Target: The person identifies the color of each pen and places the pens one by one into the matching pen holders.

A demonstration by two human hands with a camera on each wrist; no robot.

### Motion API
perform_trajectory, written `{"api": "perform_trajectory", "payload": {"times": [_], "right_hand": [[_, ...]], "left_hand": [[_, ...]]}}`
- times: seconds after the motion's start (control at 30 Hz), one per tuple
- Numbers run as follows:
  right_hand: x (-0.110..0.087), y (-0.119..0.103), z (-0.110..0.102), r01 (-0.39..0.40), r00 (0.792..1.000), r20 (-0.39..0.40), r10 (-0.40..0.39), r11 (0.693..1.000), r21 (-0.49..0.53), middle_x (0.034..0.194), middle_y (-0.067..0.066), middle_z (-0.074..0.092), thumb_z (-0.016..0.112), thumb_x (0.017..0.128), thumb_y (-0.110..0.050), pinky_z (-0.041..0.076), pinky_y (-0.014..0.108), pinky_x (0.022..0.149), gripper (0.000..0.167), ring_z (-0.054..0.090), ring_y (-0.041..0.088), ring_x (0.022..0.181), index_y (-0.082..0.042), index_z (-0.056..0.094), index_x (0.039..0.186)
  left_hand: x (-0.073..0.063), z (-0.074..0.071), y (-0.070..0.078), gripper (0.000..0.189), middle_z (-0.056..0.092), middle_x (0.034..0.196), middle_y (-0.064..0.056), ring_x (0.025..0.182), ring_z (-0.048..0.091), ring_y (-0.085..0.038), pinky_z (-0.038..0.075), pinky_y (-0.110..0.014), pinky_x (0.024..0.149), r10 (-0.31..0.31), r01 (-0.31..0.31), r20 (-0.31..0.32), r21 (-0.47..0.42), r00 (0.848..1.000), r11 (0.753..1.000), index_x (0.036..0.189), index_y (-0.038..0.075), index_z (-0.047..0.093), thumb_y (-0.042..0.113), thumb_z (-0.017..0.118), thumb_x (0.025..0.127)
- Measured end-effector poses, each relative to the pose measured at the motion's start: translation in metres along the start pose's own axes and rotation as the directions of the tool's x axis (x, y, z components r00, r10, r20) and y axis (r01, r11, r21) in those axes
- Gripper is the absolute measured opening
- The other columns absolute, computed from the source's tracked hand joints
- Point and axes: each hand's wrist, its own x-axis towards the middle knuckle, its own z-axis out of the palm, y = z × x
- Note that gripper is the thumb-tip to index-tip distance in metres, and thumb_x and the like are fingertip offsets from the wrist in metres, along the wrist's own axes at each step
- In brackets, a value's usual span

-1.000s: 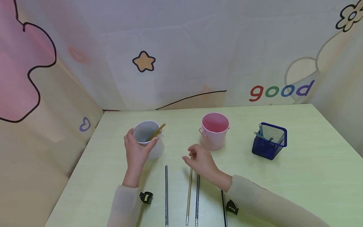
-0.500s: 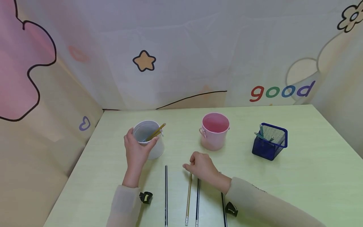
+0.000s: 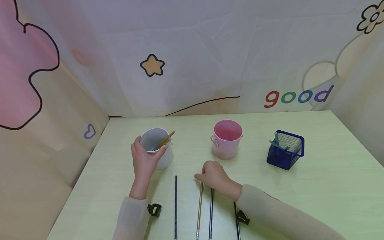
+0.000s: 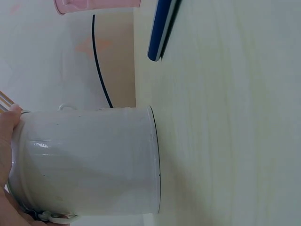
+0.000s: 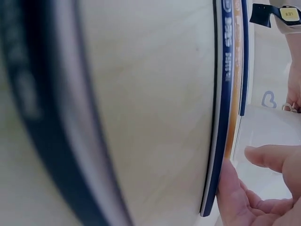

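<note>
My left hand grips the rim of a white bucket, thumb on the near side. Yellow pencils lean inside it, their lower ends partly hidden. My right hand is low over the table at the far end of a yellow pencil. In the right wrist view the index finger touches that pencil's end and the thumb stands apart from it. Beside it lies a dark striped pencil. Other dark striped pencils lie to the left and right, under the sleeve.
A pink bucket stands beyond my right hand. Farther right, a blue mesh pen holder contains several greenish sticks. A printed cloth hangs behind the pale green table.
My right hand has come down and slightly nearer, onto the yellow pencil's far end. The dark pencil beside it has shifted a little to the right. The left hand stays on the white bucket.
</note>
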Motion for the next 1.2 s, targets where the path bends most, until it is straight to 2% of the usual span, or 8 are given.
{"api": "perform_trajectory", "payload": {"times": [0.27,0.47,0.77,0.97,1.2], "right_hand": [[0.0004,0.0059,0.0016,-0.011,0.999,0.05,0.007,0.998,0.066,0.035,-0.006,0.039,0.074,0.081,-0.02,0.037,0.021,0.047,0.04,0.04,0.007,0.033,-0.006,0.057,0.047],[0.0016,0.0078,0.0024,-0.027,0.996,0.086,0.019,0.996,0.085,0.032,-0.006,0.038,0.077,0.078,-0.023,0.039,0.023,0.05,0.046,0.04,0.006,0.03,-0.007,0.053,0.042],[0.0041,0.0093,0.0007,-0.092,0.986,0.152,0.073,0.988,0.121,0.038,-0.001,0.048,0.078,0.077,-0.015,0.044,0.024,0.039,0.035,0.044,0.008,0.03,-0.004,0.059,0.05],[0.0038,0.008,0.0001,-0.136,0.977,0.185,0.109,0.981,0.141,0.043,0.004,0.056,0.077,0.077,-0.014,0.048,0.027,0.038,0.031,0.05,0.01,0.032,-0.002,0.061,0.053],[0.0044,0.0064,-0.0005,-0.155,0.972,0.199,0.124,0.977,0.146,0.044,0.004,0.057,0.076,0.078,-0.013,0.049,0.027,0.039,0.03,0.052,0.011,0.033,-0.001,0.061,0.055]], "left_hand": [[-0.0006,-0.0015,-0.0003,0.099,0.035,0.134,-0.023,0.122,0.04,-0.037,0.042,-0.055,0.098,-0.003,0.003,0.004,0.004,1.0,1.0,0.143,-0.002,0.025,0.039,0.081,0.072],[0.0003,-0.0027,-0.0007,0.1,0.034,0.135,-0.023,0.123,0.04,-0.037,0.041,-0.056,0.098,-0.006,0.006,0.018,0.005,1.0,1.0,0.143,-0.003,0.023,0.039,0.081,0.073],[0.0006,0.0001,-0.0011,0.099,0.035,0.134,-0.023,0.122,0.04,-0.037,0.041,-0.056,0.098,-0.001,0.001,0.009,0.002,1.0,1.0,0.143,-0.003,0.024,0.037,0.081,0.072],[0.0,0.0004,-0.0015,0.099,0.035,0.133,-0.024,0.122,0.04,-0.038,0.041,-0.055,0.099,0.006,-0.006,0.012,0.0,1.0,1.0,0.142,-0.004,0.025,0.037,0.081,0.072],[0.0,0.0003,-0.0014,0.098,0.036,0.132,-0.023,0.122,0.04,-0.037,0.041,-0.055,0.099,0.001,-0.001,0.009,0.002,1.0,1.0,0.142,-0.003,0.025,0.037,0.081,0.072]]}}
